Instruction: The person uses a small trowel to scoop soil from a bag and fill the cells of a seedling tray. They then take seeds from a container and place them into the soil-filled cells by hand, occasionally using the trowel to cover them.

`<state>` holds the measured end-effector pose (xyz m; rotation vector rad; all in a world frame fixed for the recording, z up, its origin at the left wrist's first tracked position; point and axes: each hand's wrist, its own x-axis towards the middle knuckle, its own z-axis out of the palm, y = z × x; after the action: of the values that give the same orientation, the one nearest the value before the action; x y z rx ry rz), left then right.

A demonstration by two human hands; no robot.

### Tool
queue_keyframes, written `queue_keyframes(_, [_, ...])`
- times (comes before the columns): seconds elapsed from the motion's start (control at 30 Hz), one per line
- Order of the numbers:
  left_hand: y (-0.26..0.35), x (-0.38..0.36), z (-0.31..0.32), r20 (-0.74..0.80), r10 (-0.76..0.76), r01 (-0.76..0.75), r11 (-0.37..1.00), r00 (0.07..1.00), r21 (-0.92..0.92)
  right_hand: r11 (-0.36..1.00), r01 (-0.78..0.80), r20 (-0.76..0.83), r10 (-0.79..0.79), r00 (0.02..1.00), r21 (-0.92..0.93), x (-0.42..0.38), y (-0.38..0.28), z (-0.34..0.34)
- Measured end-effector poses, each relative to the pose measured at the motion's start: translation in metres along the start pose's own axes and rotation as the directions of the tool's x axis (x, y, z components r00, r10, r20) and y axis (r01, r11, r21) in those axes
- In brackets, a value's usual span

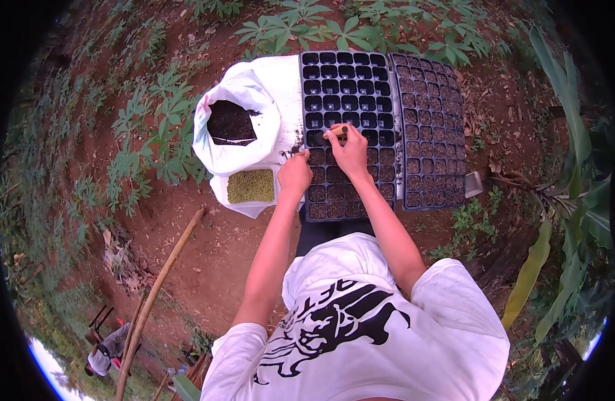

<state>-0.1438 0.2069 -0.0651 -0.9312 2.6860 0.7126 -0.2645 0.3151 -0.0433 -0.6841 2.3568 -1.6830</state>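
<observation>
Tray [348,103] part-filled, soil [335,192] in near rows, far ones bare. Bag [234,158] of soil just left of tray. Left hand [295,175] curled at tray's left edge, hard to tell if gripping. Right hand [351,152] clamped on stubby wooden stick [336,132] over mid-tray. Probably best to go light and even, bracing tray meanwhile.

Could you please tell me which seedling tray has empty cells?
The left tray: its far cells are empty and black, while the right tray appears soil-filled throughout.
</observation>
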Motion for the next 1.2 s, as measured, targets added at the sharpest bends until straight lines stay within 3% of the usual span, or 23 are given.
queue_keyframes(0.17, [0.002, 0.002, -0.009, 0.056, -0.019, 0.020, 1.000, 0.998, -0.018, 0.999, -0.037, -0.042, 0.036, 0.998, -0.021, -0.001, 0.003, -0.002])
queue_keyframes(0.27, [-0.012, 0.002, 0.010, -0.048, 0.073, -0.077, 0.993, 0.996, -0.091, 0.998, -0.037, -0.032, 0.036, 0.999, -0.052, -0.002, -0.001, -0.002])
queue_keyframes(0.37, [-0.039, 0.000, 0.032, -0.254, 0.222, -0.283, 0.929, 0.941, -0.237, 0.998, -0.044, -0.070, 0.040, 0.997, -0.052, -0.003, -0.027, -0.007])
queue_keyframes(0.4, [-0.043, -0.008, 0.022, -0.207, 0.156, -0.220, 0.916, 0.966, -0.335, 0.998, -0.058, -0.107, 0.055, 0.993, -0.029, -0.005, -0.033, -0.009])
queue_keyframes(0.47, [-0.049, -0.029, -0.008, -0.098, 0.043, -0.088, 0.848, 0.994, -0.522, 0.962, -0.271, -0.128, 0.269, 0.955, -0.001, -0.008, -0.035, -0.016])
queue_keyframes(0.5, [-0.056, -0.039, -0.022, -0.075, -0.006, -0.037, 0.826, 0.997, -0.562, 0.872, -0.397, -0.123, 0.445, 0.887, 0.287, -0.007, -0.031, -0.015])
queue_keyframes(0.53, [-0.067, -0.051, -0.033, -0.045, -0.052, 0.015, 0.802, 0.998, -0.597, 0.684, -0.483, -0.060, 0.607, 0.793, 0.547, -0.005, -0.025, -0.013])
queue_keyframes(0.57, [-0.082, -0.060, -0.044, -0.005, -0.100, 0.074, 0.774, 0.995, -0.629, 0.542, -0.563, 0.047, 0.693, 0.719, 0.624, -0.001, -0.029, -0.015])
queue_keyframes(0.63, [-0.114, -0.075, -0.061, 0.048, -0.262, 0.211, 0.638, 0.964, -0.741, 0.249, -0.702, 0.359, 0.718, 0.596, 0.667, 0.008, -0.026, -0.014])
queue_keyframes(0.7, [-0.150, -0.097, -0.068, 0.079, -0.394, 0.277, 0.479, 0.916, -0.833, -0.036, -0.810, 0.608, 0.681, 0.409, 0.585, 0.018, -0.025, 0.003])
queue_keyframes(0.73, [-0.168, -0.097, -0.075, 0.055, -0.441, 0.253, 0.405, 0.896, -0.878, 0.044, -0.858, 0.632, 0.657, 0.411, 0.512, 0.026, -0.039, 0.015])
queue_keyframes(0.83, [-0.221, -0.106, -0.085, 0.053, -0.508, 0.274, 0.372, 0.860, -0.887, 0.265, -0.919, 0.716, 0.577, 0.393, 0.291, 0.039, -0.081, 0.063])
queue_keyframes(0.87, [-0.237, -0.096, -0.089, 0.035, -0.520, 0.248, 0.346, 0.853, -0.905, 0.361, -0.899, 0.653, 0.622, 0.431, 0.250, 0.044, -0.097, 0.083])
queue_keyframes(0.9, [-0.251, -0.089, -0.093, 0.056, -0.500, 0.258, 0.344, 0.864, -0.903, 0.512, -0.843, 0.594, 0.631, 0.499, 0.164, 0.054, -0.101, 0.104])
queue_keyframes(0.97, [-0.254, -0.069, -0.106, -0.078, -0.490, 0.158, 0.422, 0.868, -0.893, 0.737, -0.670, 0.481, 0.619, 0.620, -0.085, 0.063, -0.104, 0.135])
queue_keyframes(1.03, [-0.255, -0.037, -0.133, -0.176, -0.445, 0.095, 0.522, 0.878, -0.847, 0.854, -0.432, 0.422, 0.519, 0.744, -0.289, 0.073, -0.078, 0.172])
queue_keyframes(1.13, [-0.254, 0.019, -0.138, -0.295, -0.293, -0.069, 0.593, 0.909, -0.802, 0.839, -0.001, 0.522, 0.339, 0.783, -0.543, 0.083, -0.053, 0.215])
queue_keyframes(1.2, [-0.253, 0.056, -0.131, -0.477, -0.167, -0.186, 0.772, 0.863, -0.607, 0.707, -0.032, 0.432, 0.467, 0.772, -0.706, 0.083, -0.068, 0.240])
